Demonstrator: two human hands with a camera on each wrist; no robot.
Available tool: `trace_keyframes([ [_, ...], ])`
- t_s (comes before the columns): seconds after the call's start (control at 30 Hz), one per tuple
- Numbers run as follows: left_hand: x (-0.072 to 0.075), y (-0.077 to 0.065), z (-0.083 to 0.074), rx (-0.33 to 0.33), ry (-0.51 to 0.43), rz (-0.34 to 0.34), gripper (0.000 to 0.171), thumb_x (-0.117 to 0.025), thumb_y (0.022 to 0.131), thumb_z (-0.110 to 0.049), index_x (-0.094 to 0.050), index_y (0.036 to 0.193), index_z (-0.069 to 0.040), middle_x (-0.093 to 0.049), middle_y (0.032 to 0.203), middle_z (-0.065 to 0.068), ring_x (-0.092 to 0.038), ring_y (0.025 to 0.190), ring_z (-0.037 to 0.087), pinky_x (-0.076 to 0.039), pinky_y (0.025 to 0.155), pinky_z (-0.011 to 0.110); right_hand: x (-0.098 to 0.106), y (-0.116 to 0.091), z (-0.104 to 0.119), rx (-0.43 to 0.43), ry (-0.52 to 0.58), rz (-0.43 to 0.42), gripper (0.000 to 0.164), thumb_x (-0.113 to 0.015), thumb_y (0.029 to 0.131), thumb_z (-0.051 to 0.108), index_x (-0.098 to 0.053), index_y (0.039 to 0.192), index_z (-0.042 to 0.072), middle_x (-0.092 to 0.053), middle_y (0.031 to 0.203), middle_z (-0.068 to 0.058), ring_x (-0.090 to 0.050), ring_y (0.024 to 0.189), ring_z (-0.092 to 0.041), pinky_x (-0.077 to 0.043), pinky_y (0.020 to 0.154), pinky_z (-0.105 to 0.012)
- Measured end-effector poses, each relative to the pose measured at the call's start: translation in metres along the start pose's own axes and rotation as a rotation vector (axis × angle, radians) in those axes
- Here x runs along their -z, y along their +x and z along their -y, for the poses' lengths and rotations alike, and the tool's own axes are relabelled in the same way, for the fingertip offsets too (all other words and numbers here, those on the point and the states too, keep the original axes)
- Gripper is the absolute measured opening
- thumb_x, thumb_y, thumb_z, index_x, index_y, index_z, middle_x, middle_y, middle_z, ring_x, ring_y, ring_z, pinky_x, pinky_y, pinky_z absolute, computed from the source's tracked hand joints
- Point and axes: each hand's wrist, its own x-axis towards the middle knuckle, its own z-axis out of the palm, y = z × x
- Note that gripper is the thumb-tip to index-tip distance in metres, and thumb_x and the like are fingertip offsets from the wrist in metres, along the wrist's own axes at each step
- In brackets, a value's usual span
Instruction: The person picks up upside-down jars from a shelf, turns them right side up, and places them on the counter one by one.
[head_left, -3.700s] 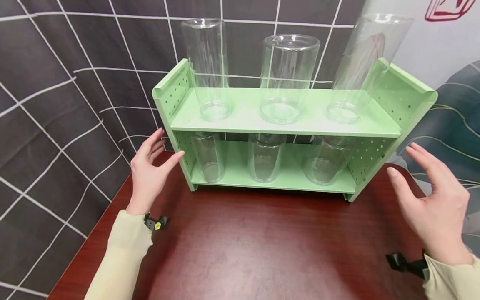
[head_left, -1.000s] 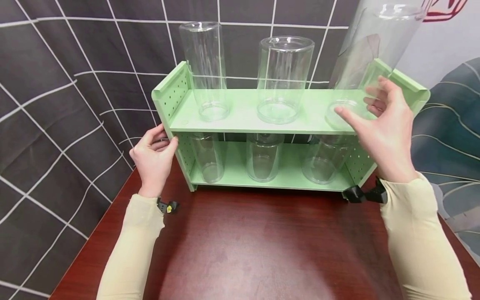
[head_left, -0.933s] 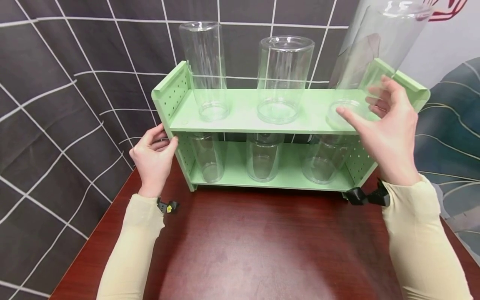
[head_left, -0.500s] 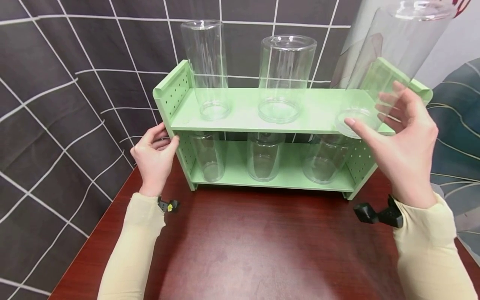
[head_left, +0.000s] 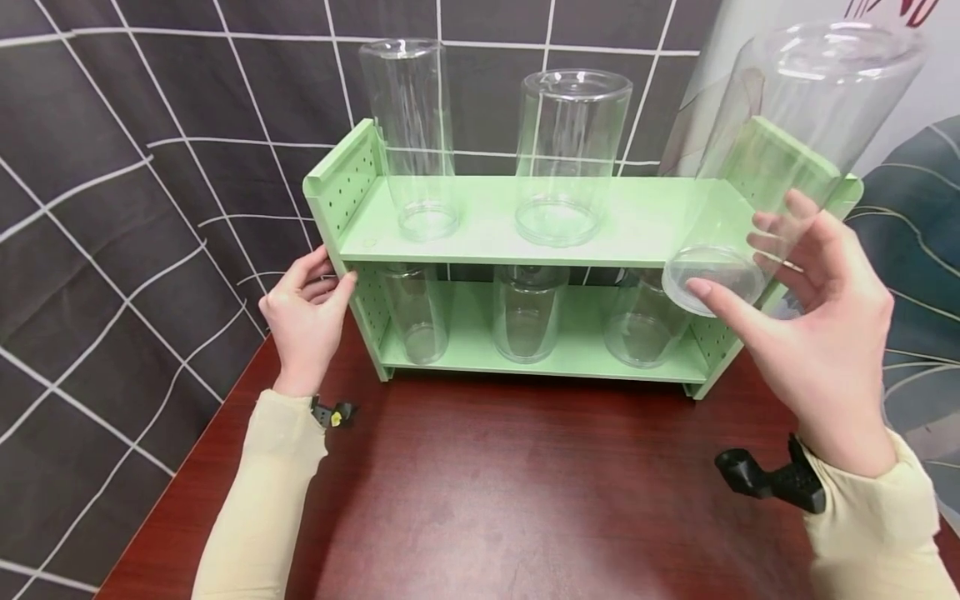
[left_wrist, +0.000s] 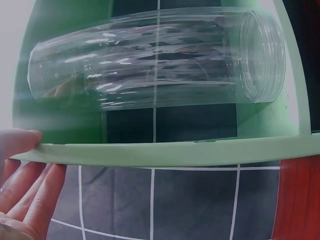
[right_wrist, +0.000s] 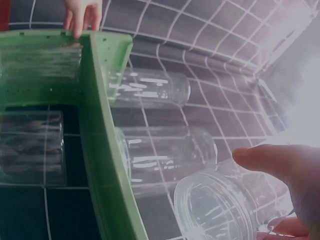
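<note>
A two-tier light-green rack (head_left: 480,248) stands on the table. My left hand (head_left: 303,325) grips the edge of its left side panel, thumb on the inner side and fingers outside, as the left wrist view shows. A tall clear jar (head_left: 795,137) is in my right hand (head_left: 832,333), held between thumb and fingers near its lower part. It leans to the right, off the top shelf, with its round base (right_wrist: 205,205) in front of the shelf's right end. Two clear jars, a narrow one (head_left: 411,133) and a wider one (head_left: 573,154), stand on the top shelf.
Three shorter clear jars, left (head_left: 422,325), middle (head_left: 527,325) and right (head_left: 641,333), stand on the lower shelf. The dark red table (head_left: 510,492) stretches in front. A dark cloth with white grid lines (head_left: 247,100) hangs behind and at left.
My right hand has moved from beside the rack to the right-hand top jar, lifted it off the shelf and drawn it forward and right. My left hand has closed on the side panel.
</note>
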Motion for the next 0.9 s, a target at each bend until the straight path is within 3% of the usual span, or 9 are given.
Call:
trace_keyframes([
  [0.17,0.001,-0.001,0.001,0.002,0.001,0.000,0.037,-0.083,0.083,-0.004,-0.076,0.119,-0.006,-0.075,0.100,0.016,-0.069,0.077,-0.001,-0.058,0.073,0.019,0.000,-0.013,-0.001,0.084,-0.008,0.041,0.061,-0.088,0.065,-0.014,-0.064,0.120,-0.009,-0.062,0.133,-0.009,-0.063,0.114,-0.013,-0.050,0.088,-0.014],
  [0.33,0.001,-0.001,0.002,0.004,-0.005,0.004,0.037,-0.083,0.083,-0.004,-0.076,0.120,-0.007,-0.075,0.101,0.015,-0.069,0.078,0.000,-0.058,0.074,0.019,-0.003,-0.023,-0.014,0.139,-0.037,0.110,0.091,-0.089,0.058,-0.019,-0.060,0.140,0.007,-0.068,0.122,-0.011,-0.065,0.108,-0.011,-0.050,0.094,-0.018],
  [0.47,0.001,-0.001,0.002,-0.008,-0.002,0.009,0.037,-0.082,0.084,-0.004,-0.076,0.120,-0.007,-0.075,0.100,0.015,-0.069,0.078,-0.001,-0.058,0.074,0.019,-0.008,-0.034,-0.024,0.146,-0.060,0.191,0.099,-0.092,0.055,-0.018,-0.058,0.143,0.010,-0.067,0.124,-0.013,-0.065,0.108,-0.010,-0.050,0.096,-0.019],
  [0.7,0.000,-0.002,0.004,-0.007,-0.005,0.010,0.037,-0.083,0.084,-0.005,-0.076,0.120,-0.008,-0.075,0.101,0.015,-0.070,0.079,0.000,-0.058,0.074,0.019,-0.023,-0.055,-0.046,0.157,-0.078,0.274,0.098,-0.097,0.053,-0.010,-0.058,0.141,0.008,-0.066,0.129,-0.008,-0.064,0.110,-0.007,-0.049,0.094,-0.016],
  [0.9,0.000,-0.003,0.004,0.004,-0.032,0.014,0.039,-0.083,0.084,-0.005,-0.075,0.122,-0.008,-0.075,0.102,0.015,-0.070,0.081,0.003,-0.058,0.075,0.020,-0.033,-0.077,-0.068,0.129,-0.111,0.363,0.094,-0.099,0.059,0.004,-0.057,0.142,0.013,-0.065,0.131,0.002,-0.062,0.114,-0.008,-0.048,0.094,-0.015],
])
